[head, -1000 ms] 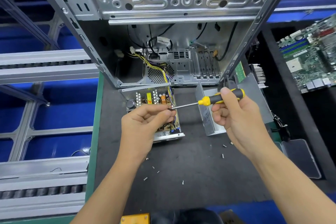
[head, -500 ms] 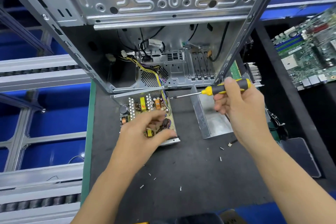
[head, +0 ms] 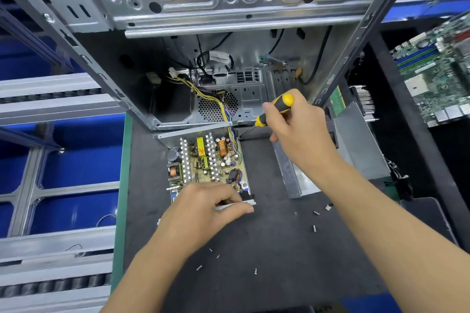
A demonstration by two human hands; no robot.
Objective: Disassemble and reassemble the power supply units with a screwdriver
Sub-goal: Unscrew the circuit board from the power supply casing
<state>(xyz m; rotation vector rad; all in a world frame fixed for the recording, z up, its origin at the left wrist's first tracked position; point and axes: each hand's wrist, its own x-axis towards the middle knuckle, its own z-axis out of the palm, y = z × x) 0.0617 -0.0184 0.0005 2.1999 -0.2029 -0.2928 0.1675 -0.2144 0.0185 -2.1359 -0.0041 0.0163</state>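
Note:
An opened power supply unit (head: 206,160) lies on the dark mat, its circuit board with coils and capacitors exposed. My left hand (head: 206,208) grips the unit's near metal edge, thumb under the rim. My right hand (head: 297,132) holds a yellow-and-black screwdriver (head: 276,109), its thin shaft slanting down-left with the tip at the unit's far right corner beside the wire bundle (head: 229,119). The unit's removed metal cover (head: 300,180) lies to the right, partly hidden by my right forearm.
An open computer case (head: 229,33) stands right behind the unit, with the wires running into it. Several loose screws (head: 315,227) are scattered over the mat (head: 279,249). A green motherboard (head: 437,71) lies at far right. Roller conveyor rails (head: 50,99) run along the left.
My left hand dropped from the screwdriver tip to the unit's near edge. My right hand swung the screwdriver from level to steeply tilted and brought its tip to the unit's far right corner.

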